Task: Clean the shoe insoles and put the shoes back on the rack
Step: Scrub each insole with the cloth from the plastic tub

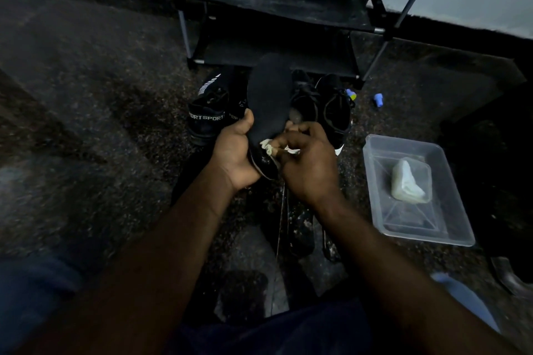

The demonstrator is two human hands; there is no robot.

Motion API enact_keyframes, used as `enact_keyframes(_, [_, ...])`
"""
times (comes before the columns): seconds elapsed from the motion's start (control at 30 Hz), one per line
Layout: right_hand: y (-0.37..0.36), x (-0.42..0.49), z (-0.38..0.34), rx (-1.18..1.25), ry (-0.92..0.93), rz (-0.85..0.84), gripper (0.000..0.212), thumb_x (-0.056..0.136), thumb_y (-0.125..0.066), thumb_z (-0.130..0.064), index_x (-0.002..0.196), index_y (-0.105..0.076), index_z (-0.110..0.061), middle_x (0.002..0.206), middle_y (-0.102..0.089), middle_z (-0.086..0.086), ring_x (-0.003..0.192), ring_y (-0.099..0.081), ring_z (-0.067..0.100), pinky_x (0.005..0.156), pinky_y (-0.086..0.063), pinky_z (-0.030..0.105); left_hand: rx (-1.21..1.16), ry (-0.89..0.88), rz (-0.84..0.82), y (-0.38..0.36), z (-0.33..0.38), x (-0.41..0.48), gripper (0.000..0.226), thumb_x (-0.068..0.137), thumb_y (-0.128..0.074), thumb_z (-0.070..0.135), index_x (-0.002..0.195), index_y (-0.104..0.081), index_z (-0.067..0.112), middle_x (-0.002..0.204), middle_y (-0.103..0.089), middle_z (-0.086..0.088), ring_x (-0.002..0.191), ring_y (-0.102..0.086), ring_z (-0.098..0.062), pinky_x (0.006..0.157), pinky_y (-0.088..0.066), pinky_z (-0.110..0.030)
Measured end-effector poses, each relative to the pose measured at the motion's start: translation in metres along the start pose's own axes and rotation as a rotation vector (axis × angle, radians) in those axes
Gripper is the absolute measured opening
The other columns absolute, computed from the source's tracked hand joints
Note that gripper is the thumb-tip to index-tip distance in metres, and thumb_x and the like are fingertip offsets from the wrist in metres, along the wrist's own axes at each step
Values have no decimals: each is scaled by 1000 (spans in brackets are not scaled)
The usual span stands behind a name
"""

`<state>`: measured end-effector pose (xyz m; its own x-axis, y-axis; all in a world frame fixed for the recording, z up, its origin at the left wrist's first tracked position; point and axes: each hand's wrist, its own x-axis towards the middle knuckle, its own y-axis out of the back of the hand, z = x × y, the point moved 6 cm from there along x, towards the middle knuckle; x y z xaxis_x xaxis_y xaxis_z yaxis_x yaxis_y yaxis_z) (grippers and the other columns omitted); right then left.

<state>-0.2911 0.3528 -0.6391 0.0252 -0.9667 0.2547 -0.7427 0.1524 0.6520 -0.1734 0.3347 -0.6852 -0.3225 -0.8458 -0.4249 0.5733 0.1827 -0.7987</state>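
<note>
Much of the scene is dim. The heel end of the black insole disappears behind the left hand, which grips it with the thumb hooked over its edge and the fingers hidden behind it. Only a pale scrap of cloth shows, pinched by the curled fingertips of the right hand against the insole's lower part. The rest lies hidden under those fingers.

The insole is flat, matte and rounded at the toe, rising above both hands. Beyond the left fingers sit black shoes printed SPORT. Beyond the right fingers is a second black pair, its details lost in shadow. Right of the right-hand fingers lies a clear plastic tray holding a waxy pale lump that I cannot identify. Dark speckled floor runs to a black rack with grey poles, against a pale wall.
</note>
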Motion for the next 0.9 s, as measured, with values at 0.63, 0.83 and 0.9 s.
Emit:
enact_keyframes(0.63, [13, -1, 0, 45, -127, 144, 7, 86, -75, -22, 90, -78, -26, 98, -70, -6, 95, -66, 16, 86, -55, 39, 87, 20, -124, -13, -12, -7, 57, 107, -39, 39, 146, -51, 0, 148, -56, -15, 139, -52, -27, 123, -30, -43])
enact_keyframes(0.83, [1, -31, -20, -23, 44, 40, 12, 84, -75, -18, 93, -78, -25, 98, -72, -6, 96, -64, 17, 87, -52, 38, 104, -4, -136, -12, -10, -9, 58, 109, -32, 47, 152, -45, 10, 151, -54, -10, 142, -48, -33, 120, -31, -51])
enact_keyframes(0.9, [0, -38, -24, -28, 76, 16, 12, 84, -75, -19, 93, -78, -26, 96, -72, -8, 96, -63, 16, 86, -50, 35, 81, -1, -139, -12, -12, -10, 57, 109, -31, 47, 153, -43, 12, 152, -54, -8, 142, -48, -33, 121, -30, -52])
